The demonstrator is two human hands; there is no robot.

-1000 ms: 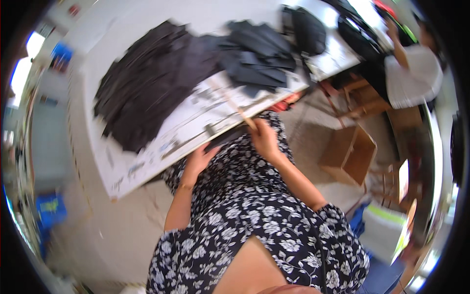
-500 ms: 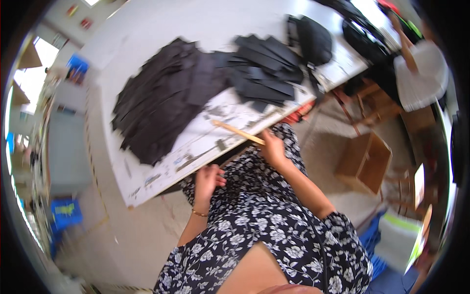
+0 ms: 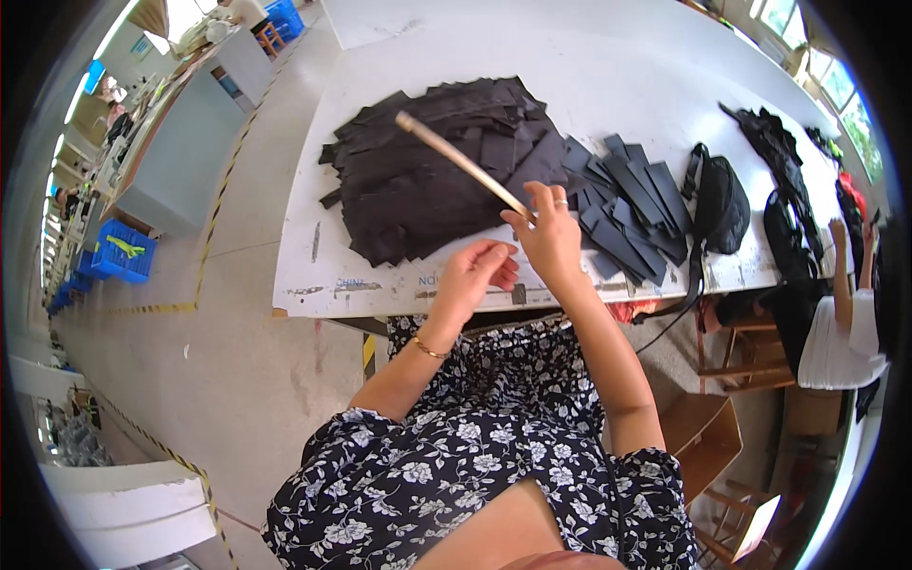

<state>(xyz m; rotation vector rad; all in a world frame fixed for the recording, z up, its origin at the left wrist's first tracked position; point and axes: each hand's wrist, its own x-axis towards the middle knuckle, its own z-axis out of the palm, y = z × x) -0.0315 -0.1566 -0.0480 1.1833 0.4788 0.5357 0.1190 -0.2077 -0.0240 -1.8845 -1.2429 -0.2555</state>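
Note:
In my right hand (image 3: 549,237) a slim, pale wooden stick (image 3: 461,161) is gripped by its lower end between thumb and fingers. The stick slants up to the left, over a broad heap of dark brown-black fabric strips (image 3: 418,185). My left hand (image 3: 477,275) hovers beside it near the table's front edge, fingers curled and thumb pressed to the forefinger. Whether a small thing is pinched there I cannot make out. Right of the heap lies a looser pile of black strips (image 3: 632,204), partly behind my right hand.
The white table (image 3: 313,256) has a worn, stained front edge. A black bag (image 3: 722,204) with a hanging strap lies at its right, with more black bags (image 3: 788,223) beyond. A co-worker in white (image 3: 841,332) is at far right. Below stand a wooden stool (image 3: 750,351) and a wooden box (image 3: 703,442).
My view has turned, so the table now lies straighter before me. Both hands have risen from the lap to over the table edge, and the stick now points up over the dark heap.

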